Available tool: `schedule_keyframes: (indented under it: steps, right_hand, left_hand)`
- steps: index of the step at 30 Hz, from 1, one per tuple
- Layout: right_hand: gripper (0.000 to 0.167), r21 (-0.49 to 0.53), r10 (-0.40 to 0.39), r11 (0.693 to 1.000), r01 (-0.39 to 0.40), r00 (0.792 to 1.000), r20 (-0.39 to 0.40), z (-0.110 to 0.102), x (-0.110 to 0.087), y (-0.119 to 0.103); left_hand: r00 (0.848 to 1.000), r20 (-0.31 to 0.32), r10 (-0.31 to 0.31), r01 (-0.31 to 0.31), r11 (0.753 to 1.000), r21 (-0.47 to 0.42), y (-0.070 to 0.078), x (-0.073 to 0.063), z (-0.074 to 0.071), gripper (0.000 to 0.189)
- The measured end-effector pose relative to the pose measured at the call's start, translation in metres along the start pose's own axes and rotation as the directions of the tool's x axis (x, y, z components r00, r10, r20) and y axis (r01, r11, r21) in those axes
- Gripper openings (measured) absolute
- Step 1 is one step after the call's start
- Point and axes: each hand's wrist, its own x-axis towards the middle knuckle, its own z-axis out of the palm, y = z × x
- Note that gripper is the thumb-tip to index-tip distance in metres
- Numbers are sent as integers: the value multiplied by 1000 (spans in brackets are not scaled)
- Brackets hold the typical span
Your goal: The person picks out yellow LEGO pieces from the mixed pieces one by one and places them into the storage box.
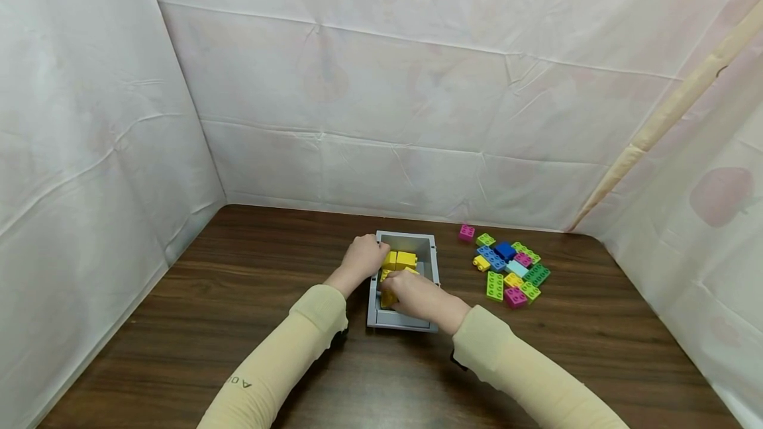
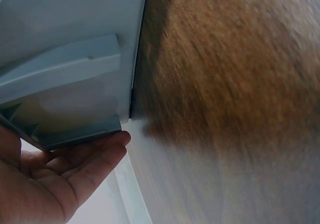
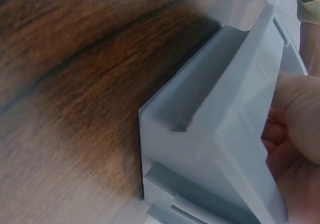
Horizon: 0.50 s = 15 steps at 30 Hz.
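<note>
A grey box [image 1: 403, 330] stands on the table with several yellow bricks [image 1: 406, 260] inside it. My left hand [image 1: 365, 255] grips the box at its far left side, thumb over the rim; in the left wrist view the fingers [image 2: 95, 171] lie along the outer wall. My right hand [image 1: 417, 295] reaches over the right rim into the box, its curled fingers pinching a yellow brick [image 1: 389, 299] at the near left inside. From the right wrist, the grey wall [image 3: 185, 154] hides the fingertips and that brick.
Right of the box lies a loose group of coloured bricks, among them a dark blue brick [image 1: 505, 251], a lime brick [image 1: 495, 286] and a green brick [image 1: 537, 275]. A magenta brick [image 1: 467, 232] lies farther back. White curtains [image 1: 381, 118] hang around the dark wooden table [image 1: 250, 263].
</note>
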Motion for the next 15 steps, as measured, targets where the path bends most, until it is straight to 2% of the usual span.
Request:
schedule_keyframes:
  steps: [15]
  right_hand:
    - [26, -9, 7, 1000, -7, 1000, 7, -5, -1, -2]
  left_hand:
    - [1000, 8, 6, -6, 1000, -12, -1, 0, 0, 39]
